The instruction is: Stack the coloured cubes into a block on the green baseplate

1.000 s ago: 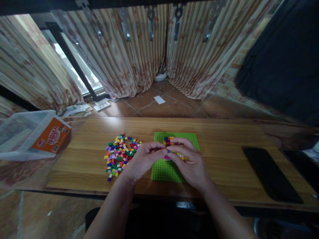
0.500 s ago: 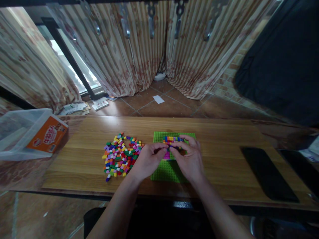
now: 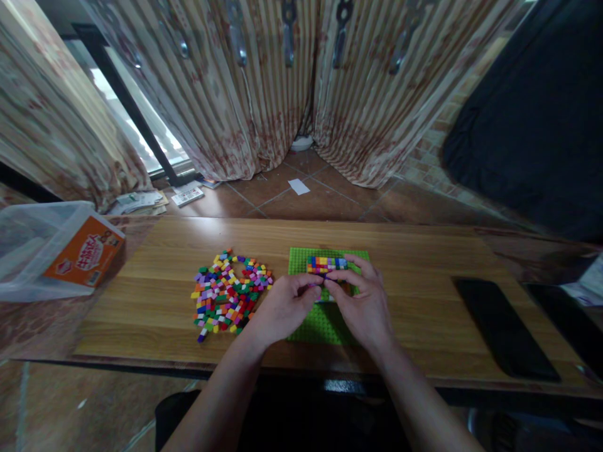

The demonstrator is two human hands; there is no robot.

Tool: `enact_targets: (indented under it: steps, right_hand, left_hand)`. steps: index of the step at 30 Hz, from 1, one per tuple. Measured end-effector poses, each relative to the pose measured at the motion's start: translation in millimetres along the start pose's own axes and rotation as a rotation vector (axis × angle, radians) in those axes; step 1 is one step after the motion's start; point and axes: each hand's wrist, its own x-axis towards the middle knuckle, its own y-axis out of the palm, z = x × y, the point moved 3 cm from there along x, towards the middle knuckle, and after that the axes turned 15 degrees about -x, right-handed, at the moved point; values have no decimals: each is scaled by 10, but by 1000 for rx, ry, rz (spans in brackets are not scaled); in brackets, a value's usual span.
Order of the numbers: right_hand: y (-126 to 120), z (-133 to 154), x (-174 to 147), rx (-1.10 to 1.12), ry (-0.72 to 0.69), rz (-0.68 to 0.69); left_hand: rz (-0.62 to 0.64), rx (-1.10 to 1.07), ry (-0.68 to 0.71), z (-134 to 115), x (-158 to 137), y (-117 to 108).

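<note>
At lower centre, left hand [image 3: 288, 307] faced right hand [image 3: 360, 306] over the green baseplate [image 3: 311, 328], likely for precision; finger closure unclear

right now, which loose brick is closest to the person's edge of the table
The blue-purple brick, at the lower-left tip of the pile; all the others lie farther back.

Head-worn camera: views the rectangular brown wood-grain table [image 3: 419, 251] from above its near side. Axis: forward, downward. Field: wide; bare left hand [image 3: 288, 309] and bare right hand [image 3: 362, 306] close, striped beige fabric curtains [image 3: 264, 113] beyond.
</note>
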Motion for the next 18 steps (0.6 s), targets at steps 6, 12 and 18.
enact_targets:
  steps: [6, 12, 18]
  right_hand:
    - [20, -16, 18, 13, -1, 7]
    - [26, -45, 46, 79, 84, 9]
    - [55, -157, 69, 211, 206, 64]
  left_hand:
    - [-25, 5, 2, -22, -1, 18]
    - [-33, 0, 3, 10, 7, 16]
    - [-42, 4, 7, 13, 0, 16]
